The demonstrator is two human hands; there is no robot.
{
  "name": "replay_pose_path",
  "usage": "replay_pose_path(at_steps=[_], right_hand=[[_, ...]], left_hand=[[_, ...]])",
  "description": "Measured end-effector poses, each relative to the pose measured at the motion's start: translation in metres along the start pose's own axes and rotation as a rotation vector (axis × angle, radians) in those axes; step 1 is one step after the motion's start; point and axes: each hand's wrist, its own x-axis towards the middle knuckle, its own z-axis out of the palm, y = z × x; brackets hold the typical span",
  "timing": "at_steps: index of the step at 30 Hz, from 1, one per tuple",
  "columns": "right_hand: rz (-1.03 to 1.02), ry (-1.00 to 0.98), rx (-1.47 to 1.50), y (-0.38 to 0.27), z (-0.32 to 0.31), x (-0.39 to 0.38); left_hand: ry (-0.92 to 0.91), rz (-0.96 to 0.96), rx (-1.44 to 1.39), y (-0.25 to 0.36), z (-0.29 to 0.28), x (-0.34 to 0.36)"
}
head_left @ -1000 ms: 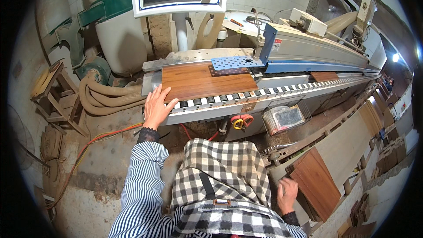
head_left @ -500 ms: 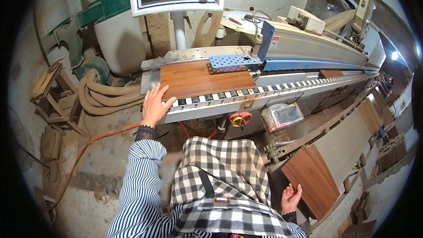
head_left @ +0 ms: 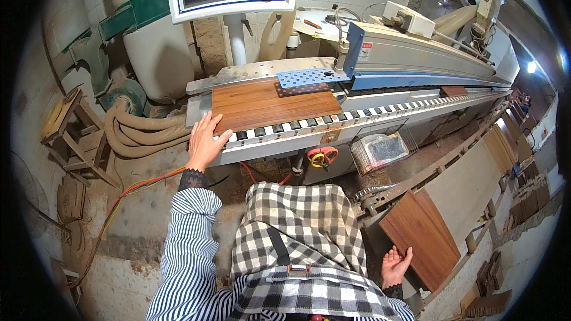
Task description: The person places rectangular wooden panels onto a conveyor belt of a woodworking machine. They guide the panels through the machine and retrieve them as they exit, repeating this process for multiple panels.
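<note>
Fingers (head_left: 390, 258) of the right hand (head_left: 393, 270) have uncurled, perhaps touching the nearby panel (head_left: 421, 239).

Blue-striped sleeves (head_left: 183, 267), black lace cuffs (head_left: 193, 179), black-and-white checked apron (head_left: 321, 208), dark strap (head_left: 278, 246)

Left hand (head_left: 205, 142) reaches forward, palm down; right hand (head_left: 395, 266) half-curls, palm up.
</note>
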Motion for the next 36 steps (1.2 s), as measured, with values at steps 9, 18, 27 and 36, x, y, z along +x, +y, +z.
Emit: replay_pose_path(at_steps=[9, 18, 27, 36], right_hand=[[0.004, 0.006, 0.04, -0.007, -0.011, 0.003], [-0.062, 0.109, 0.076, -0.015, -0.027, 0.006], [-0.127, 0.225, 0.173, -0.03, -0.04, 0.008], [-0.117, 0.163, 0.222, -0.042, -0.056, 0.01]], left_hand=[[0.006, 0.025, -0.031, -0.006, 0.003, 0.001], [-0.02, 0.03, -0.057, -0.011, 0.003, 0.004], [-0.07, -0.025, -0.064, 0.001, 0.002, 0.008], [-0.098, 0.023, 0.011, 0.061, 0.045, 0.033]])
